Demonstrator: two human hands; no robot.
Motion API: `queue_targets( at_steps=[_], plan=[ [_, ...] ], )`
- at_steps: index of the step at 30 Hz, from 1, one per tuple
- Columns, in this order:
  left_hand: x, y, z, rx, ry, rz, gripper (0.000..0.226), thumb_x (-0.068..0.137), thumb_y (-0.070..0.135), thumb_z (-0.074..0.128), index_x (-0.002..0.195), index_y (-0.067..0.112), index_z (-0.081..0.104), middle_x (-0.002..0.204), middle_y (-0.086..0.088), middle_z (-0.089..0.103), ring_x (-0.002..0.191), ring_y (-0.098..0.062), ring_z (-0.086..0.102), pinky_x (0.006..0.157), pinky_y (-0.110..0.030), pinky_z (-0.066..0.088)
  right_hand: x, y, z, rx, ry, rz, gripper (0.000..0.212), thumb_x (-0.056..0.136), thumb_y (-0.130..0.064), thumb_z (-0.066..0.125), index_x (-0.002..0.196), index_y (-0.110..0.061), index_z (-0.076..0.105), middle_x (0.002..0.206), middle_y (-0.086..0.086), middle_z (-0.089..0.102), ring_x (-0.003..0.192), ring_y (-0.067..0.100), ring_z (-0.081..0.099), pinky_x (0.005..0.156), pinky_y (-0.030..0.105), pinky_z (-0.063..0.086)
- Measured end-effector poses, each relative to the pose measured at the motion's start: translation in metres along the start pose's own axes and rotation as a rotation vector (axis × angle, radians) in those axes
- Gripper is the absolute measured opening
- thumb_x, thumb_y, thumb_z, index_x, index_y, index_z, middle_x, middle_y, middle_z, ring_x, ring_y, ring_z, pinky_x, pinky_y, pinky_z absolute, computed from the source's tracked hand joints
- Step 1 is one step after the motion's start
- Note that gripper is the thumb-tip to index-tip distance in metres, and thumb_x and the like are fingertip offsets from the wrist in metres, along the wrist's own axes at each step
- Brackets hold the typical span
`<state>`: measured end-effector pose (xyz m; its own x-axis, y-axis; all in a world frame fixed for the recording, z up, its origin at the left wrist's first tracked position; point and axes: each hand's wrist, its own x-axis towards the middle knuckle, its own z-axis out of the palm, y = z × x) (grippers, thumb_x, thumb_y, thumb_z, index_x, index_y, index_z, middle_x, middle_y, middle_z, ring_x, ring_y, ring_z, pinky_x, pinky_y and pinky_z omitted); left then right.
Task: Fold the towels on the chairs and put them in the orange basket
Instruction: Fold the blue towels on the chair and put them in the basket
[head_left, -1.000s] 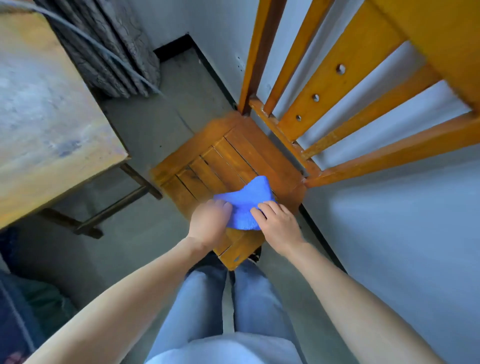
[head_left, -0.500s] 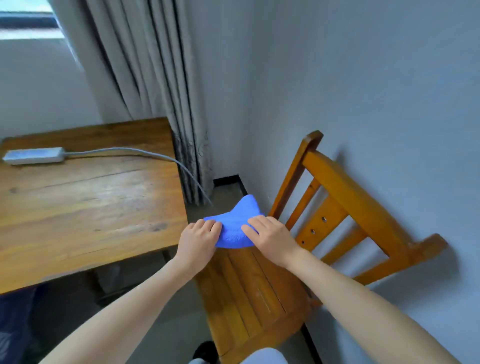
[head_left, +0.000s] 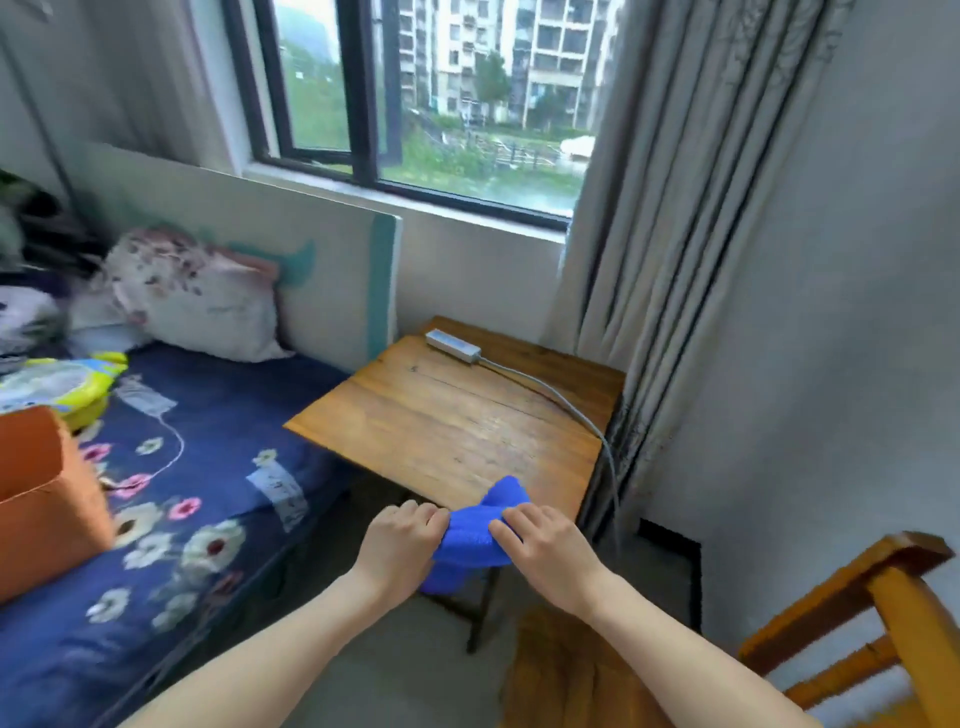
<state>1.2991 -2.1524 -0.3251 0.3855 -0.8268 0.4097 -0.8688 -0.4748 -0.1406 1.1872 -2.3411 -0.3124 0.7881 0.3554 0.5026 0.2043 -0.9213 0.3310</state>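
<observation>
A small blue towel (head_left: 475, 535), folded into a thick bundle, hangs in the air between both hands, in front of the near edge of the wooden table. My left hand (head_left: 397, 548) grips its left side and my right hand (head_left: 545, 551) grips its right side. The orange basket (head_left: 47, 499) stands on the bed at the far left, partly cut off by the frame edge. The wooden chair (head_left: 852, 623) is at the lower right, behind my right arm, with its seat bare.
A wooden table (head_left: 457, 421) with a white power strip (head_left: 452, 345) and its cable stands straight ahead under the window. A bed (head_left: 171, 493) with a dark floral sheet and pillows fills the left. Grey curtains (head_left: 665, 260) hang at the right.
Both hands lifted the blue towel off the chair seat and carried it left. My view swung up and left from the chair to the table, bed and basket.
</observation>
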Motion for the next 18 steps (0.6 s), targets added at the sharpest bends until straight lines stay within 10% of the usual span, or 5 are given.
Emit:
queue_targets(
  at_steps=[10, 18],
  plan=[
    [-0.144, -0.108, -0.105, 0.270, 0.058, -0.394, 0.022, 0.054, 0.010, 0.054, 0.072, 0.016, 0.064, 0.058, 0.000, 0.060, 0.047, -0.020, 0.057, 0.041, -0.025, 0.045, 0.165, -0.125, -0.019, 0.196, 0.212, -0.387, 0.019, 0.071, -0.008, 0.040, 0.087, -0.015, 0.048, 0.069, -0.002, 0.058, 0.058, 0.018, 0.054, 0.048, 0.024, 0.044],
    [-0.247, -0.147, -0.172, 0.428, 0.134, -0.582, 0.028, 0.067, 0.015, 0.040, 0.070, 0.016, 0.068, 0.059, 0.002, 0.062, 0.046, -0.018, 0.056, 0.040, -0.022, 0.041, 0.238, -0.226, -0.047, 0.265, 0.245, -0.590, 0.038, 0.058, -0.014, 0.076, 0.090, -0.016, 0.056, 0.078, -0.003, 0.063, 0.064, 0.016, 0.058, 0.053, 0.023, 0.047]
  ],
)
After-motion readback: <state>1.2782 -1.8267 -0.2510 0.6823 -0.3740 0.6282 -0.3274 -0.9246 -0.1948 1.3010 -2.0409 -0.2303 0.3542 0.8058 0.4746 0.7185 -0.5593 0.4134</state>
